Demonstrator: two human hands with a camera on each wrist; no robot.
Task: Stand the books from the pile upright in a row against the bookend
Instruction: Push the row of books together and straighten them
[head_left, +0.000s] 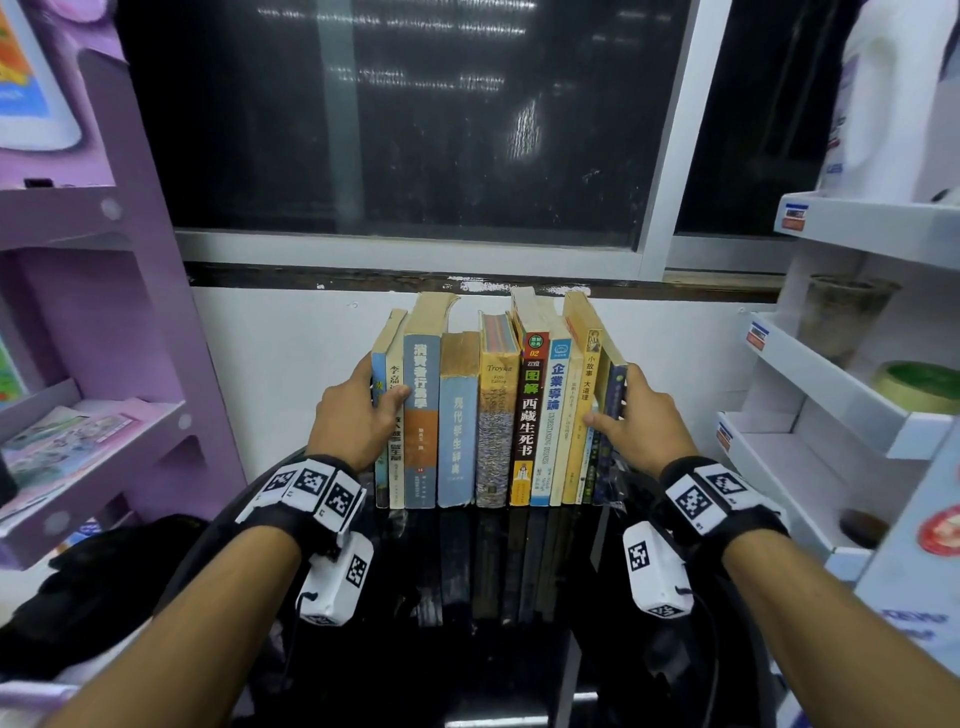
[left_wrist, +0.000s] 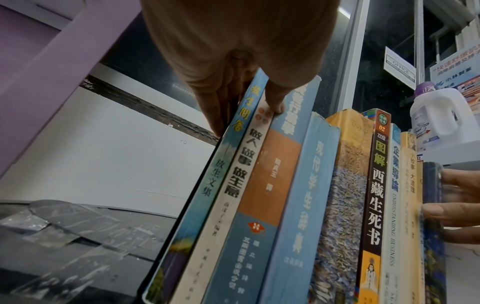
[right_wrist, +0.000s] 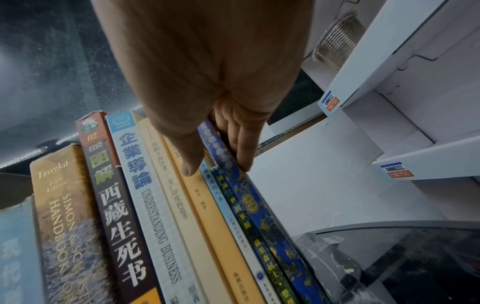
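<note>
A row of several books (head_left: 493, 415) stands upright, spines toward me, on a glossy black table (head_left: 467, 649) against the white wall. My left hand (head_left: 382, 384) is at the row's left end. Its straight fingers lie flat on the outer cover of the light blue end book (left_wrist: 207, 185) and its thumb (left_wrist: 275, 102) presses on the spines. My right hand (head_left: 613, 397) mirrors it at the right end, fingers flat on the dark blue patterned book (right_wrist: 259, 205) and thumb (right_wrist: 189, 164) on a yellow spine. A thin black edge (left_wrist: 182, 205) runs along the left end book; I cannot tell whether it is the bookend.
A purple shelf unit (head_left: 130, 312) stands close on the left and a white shelf unit (head_left: 831, 374) with a cup (head_left: 841, 317) close on the right. A dark window (head_left: 405, 130) is above the wall. A black bag (head_left: 104, 582) lies at the lower left.
</note>
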